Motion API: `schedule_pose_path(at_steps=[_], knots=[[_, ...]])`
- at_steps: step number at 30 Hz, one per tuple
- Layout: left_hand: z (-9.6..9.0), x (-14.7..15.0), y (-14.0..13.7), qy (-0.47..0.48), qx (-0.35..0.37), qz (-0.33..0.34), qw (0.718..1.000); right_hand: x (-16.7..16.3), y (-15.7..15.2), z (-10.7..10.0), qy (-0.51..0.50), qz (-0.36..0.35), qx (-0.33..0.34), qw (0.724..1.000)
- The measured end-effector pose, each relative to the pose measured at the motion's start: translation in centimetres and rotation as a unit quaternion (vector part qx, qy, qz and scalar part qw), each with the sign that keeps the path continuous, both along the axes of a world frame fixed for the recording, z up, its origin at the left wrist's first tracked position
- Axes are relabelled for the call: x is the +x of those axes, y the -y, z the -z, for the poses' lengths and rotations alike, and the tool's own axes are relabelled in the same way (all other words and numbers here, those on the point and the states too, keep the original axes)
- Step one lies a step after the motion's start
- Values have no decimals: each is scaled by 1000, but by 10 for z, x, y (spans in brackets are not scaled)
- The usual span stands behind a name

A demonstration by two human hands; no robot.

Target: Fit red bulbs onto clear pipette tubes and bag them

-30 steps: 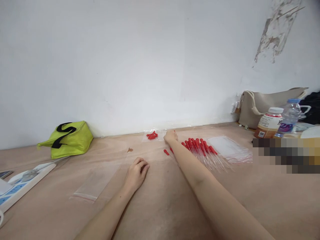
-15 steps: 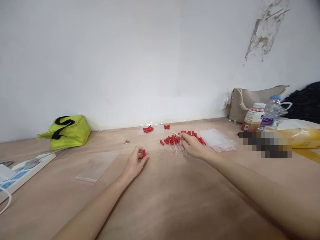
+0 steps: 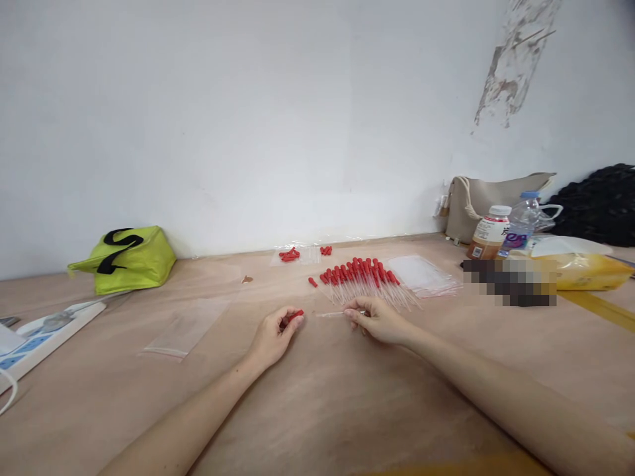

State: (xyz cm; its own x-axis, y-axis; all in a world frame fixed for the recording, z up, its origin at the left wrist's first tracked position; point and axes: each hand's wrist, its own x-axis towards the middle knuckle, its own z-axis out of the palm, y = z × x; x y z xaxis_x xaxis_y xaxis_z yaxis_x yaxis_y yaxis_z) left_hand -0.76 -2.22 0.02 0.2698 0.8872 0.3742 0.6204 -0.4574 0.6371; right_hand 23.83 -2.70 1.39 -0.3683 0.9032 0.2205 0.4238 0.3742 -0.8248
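Between the thumb and fingers of my left hand [image 3: 278,332] is a red rubber dropper bulb [image 3: 296,315], its end turned to the right. My right hand [image 3: 377,320] pinches a thin clear glass tube [image 3: 330,315] that points left toward the bulb, with a gap between them. Just beyond my right hand lies a row of droppers [image 3: 354,274] with red bulbs and clear tubes. One loose red bulb [image 3: 312,281] rests at the row's left end. Farther back are a small pile of red bulbs [image 3: 289,254] on clear plastic and a smaller cluster of bulbs [image 3: 326,250].
A clear zip bag [image 3: 186,330] lies left of my left hand, and stacked zip bags [image 3: 424,274] lie right of the droppers. A power strip [image 3: 54,340] and a lime-green bag [image 3: 136,259] stand at the left. Bottles [image 3: 491,231] and a beige bag [image 3: 466,211] stand at the right.
My right hand has come down and nearer from above the droppers, bringing the glass tube level with the bulb. My left hand has shifted slightly right, still holding the red bulb.
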Motion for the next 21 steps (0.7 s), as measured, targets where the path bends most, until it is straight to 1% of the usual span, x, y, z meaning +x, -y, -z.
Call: schedule_pose_path(at_steps=[2, 4, 6, 8, 14, 16, 18, 20, 21], knots=[[-1, 0, 1, -2, -2, 0, 1000, 4, 0, -8, -53, 22, -20, 998], [-1, 1, 0, 1, -7, 2, 1000, 8, 0, -17, -85, 61, -12, 994], [1, 1, -1, 4, -8, 11, 1000, 8, 0, -21, -91, 86, -4, 992], [3, 1, -2, 8, -2, 22, 1000, 4, -1, -18, -82, 80, 4, 993], [6, 2, -4, 11, 11, 28, 999, -19, -3, 9, -64, 63, 16, 996], [6, 2, -4, 13, 9, 32, 999, -23, -4, 10, -94, 42, 6, 995], [6, 3, -3, 17, 10, 32, 999, -21, -5, 5, -146, 38, 10, 988], [6, 3, -3, 18, 10, 28, 999, -15, -8, -1, -171, 47, 53, 983], [5, 3, -2, 17, 11, 26, 999, -13, -9, -3, -166, 49, 84, 981]])
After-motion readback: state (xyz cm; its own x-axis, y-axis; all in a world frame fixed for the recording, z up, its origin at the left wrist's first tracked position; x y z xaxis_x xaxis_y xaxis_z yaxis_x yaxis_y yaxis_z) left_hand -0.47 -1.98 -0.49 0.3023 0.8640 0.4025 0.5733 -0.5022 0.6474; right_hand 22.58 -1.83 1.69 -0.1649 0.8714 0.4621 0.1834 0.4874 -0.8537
